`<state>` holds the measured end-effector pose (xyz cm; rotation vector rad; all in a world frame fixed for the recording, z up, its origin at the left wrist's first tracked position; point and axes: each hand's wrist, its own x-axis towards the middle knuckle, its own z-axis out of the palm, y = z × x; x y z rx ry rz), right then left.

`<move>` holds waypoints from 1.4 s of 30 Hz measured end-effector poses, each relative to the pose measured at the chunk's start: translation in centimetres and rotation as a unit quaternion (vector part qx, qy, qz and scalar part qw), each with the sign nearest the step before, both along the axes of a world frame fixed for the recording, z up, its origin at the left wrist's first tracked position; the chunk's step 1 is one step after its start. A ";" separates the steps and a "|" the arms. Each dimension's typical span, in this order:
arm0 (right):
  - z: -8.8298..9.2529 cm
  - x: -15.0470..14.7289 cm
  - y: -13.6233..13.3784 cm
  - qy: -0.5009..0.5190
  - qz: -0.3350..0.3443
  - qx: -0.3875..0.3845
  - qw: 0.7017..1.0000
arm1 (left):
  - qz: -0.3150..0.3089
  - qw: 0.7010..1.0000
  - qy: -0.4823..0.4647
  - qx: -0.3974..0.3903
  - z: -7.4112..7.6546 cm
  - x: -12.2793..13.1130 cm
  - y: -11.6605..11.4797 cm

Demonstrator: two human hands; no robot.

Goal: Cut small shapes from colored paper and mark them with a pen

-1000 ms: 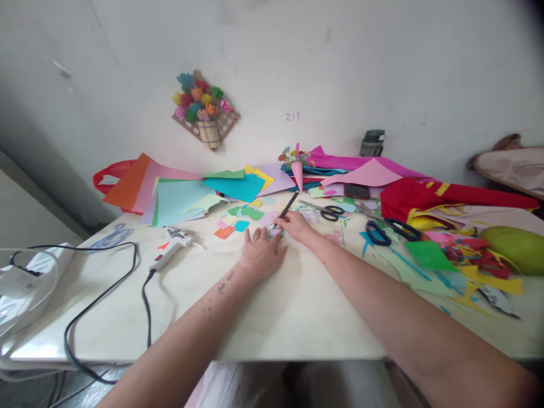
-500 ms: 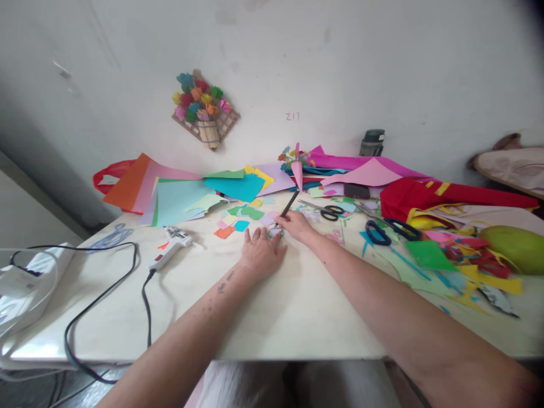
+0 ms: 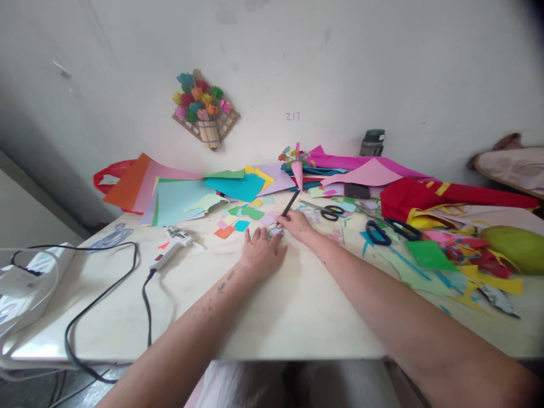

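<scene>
My left hand (image 3: 261,253) lies flat on the white table (image 3: 263,317), fingers stretched over a small piece of paper (image 3: 275,232) that is mostly hidden. My right hand (image 3: 297,224) is closed round a black pencil (image 3: 289,204), its tip down on that paper just past my left fingertips. Small coloured paper squares (image 3: 240,218) lie scattered just beyond both hands.
A white glue gun (image 3: 172,247) with a black cord (image 3: 102,294) lies at the left, near a white power strip (image 3: 29,277). Sheets of coloured paper (image 3: 182,192) are stacked at the back. Scissors (image 3: 329,211), blue-handled scissors (image 3: 385,231) and paper scraps (image 3: 459,260) fill the right.
</scene>
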<state>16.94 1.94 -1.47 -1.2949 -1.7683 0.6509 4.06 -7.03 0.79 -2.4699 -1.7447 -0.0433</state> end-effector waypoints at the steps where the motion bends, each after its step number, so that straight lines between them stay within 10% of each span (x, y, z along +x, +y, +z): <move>1: 0.0 0.0 0.0 -0.002 0.000 -0.001 1.000 | 0.000 1.000 0.001 0.000 0.0 0.0 0.0; 42: 0.0 -0.4 -0.7 0.064 0.098 -0.035 0.992 | -0.008 1.000 -0.026 -0.005 0.0 -0.1 -0.3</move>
